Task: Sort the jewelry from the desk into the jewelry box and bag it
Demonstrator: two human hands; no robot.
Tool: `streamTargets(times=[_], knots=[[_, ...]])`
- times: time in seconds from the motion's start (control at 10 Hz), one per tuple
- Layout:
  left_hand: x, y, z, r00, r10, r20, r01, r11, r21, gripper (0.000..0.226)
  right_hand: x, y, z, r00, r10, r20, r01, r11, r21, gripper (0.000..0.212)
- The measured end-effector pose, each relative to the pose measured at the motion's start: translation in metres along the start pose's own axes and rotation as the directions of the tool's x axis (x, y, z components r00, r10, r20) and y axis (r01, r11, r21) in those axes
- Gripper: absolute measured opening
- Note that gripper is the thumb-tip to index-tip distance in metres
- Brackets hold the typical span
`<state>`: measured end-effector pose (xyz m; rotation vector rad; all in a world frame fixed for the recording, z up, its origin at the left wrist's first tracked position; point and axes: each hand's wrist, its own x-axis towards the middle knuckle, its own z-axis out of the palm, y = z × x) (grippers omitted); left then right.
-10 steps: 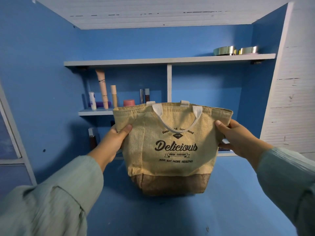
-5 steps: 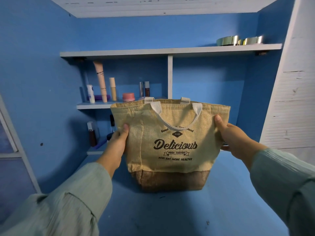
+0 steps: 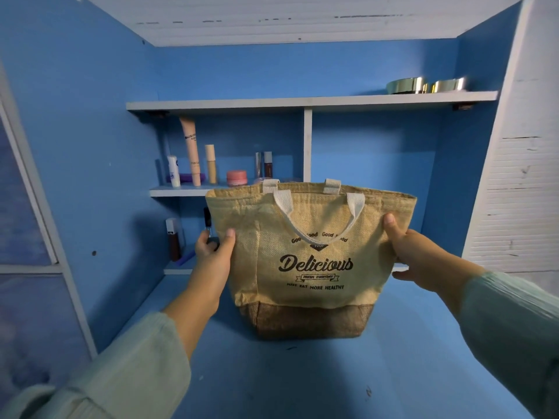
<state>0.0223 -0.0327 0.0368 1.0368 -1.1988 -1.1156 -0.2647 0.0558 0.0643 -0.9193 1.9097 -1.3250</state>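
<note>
bag (image 3: pixel 308 261) standing mid-desk (image 3: pixel 272 385), settled since a second ago | left hand (image 3: pixel 211 252), right hand (image 3: pixel 414 252) gripping its sides | jewelry box unseen, probably inside | bagging appears nearly done

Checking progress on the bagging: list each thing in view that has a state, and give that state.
Bag: upright on the desk, mouth facing up, contents hidden, near handle hanging down the front.
Left hand: grips the bag's left edge.
Right hand: grips the bag's right edge.
Pink jar: lid on, standing on the middle shelf.
Tall tube: upright, leaning slightly.
Gold tins: on the top shelf, side by side.
</note>
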Motion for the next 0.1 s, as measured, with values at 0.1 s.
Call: streamTargets(times=[0.1], knots=[[-0.0232,0.0125,-0.0093,0.999,0.04,0.013,-0.04,0.999,0.017,0.062,-0.008,0.0018,-0.0061,1.0,0.012,0.022,-0.011,0.999,-0.046,0.081]])
